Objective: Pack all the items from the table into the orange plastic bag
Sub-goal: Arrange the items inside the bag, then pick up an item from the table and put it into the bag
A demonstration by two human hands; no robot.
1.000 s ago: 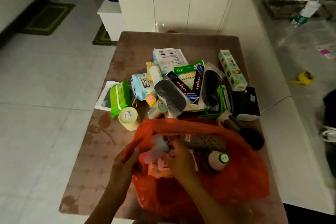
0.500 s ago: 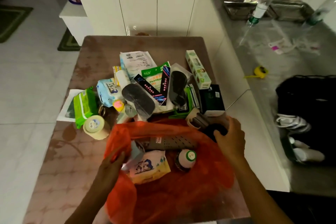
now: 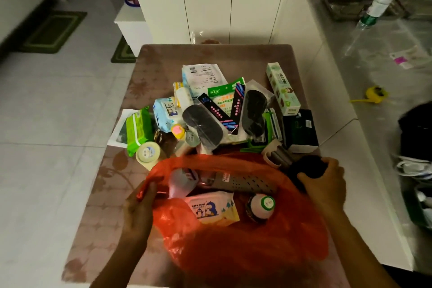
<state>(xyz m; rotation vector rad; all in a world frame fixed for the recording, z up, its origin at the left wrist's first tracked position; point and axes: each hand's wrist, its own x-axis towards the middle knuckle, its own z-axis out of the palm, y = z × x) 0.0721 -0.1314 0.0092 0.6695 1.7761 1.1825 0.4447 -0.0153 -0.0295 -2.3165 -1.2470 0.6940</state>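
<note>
The orange plastic bag (image 3: pixel 245 248) lies open at the near end of the brown table (image 3: pixel 210 58). Inside it I see a baby wipes pack (image 3: pixel 210 208), a grey perforated item (image 3: pixel 245 181) and a white-capped bottle (image 3: pixel 261 206). My left hand (image 3: pixel 138 213) pinches the bag's left rim and holds it open. My right hand (image 3: pixel 325 182) grips a round black object (image 3: pixel 306 168) just beyond the bag's right edge. A heap of items lies behind the bag: a green wipes pack (image 3: pixel 138 127), a tape roll (image 3: pixel 148 153), a black box (image 3: pixel 300 130), a tall green-white box (image 3: pixel 282 89).
White cabinets (image 3: pixel 210 2) stand behind the table. A low white ledge (image 3: pixel 364 170) runs along the table's right side, with a yellow tape measure (image 3: pixel 376 93) and a plastic bottle (image 3: pixel 376 7) beyond. A dark bag (image 3: pixel 416 133) sits at far right. Tiled floor lies to the left.
My right hand left the inside of the bag, reached to the right and took hold of the round black object. My left hand stayed on the bag's left rim.
</note>
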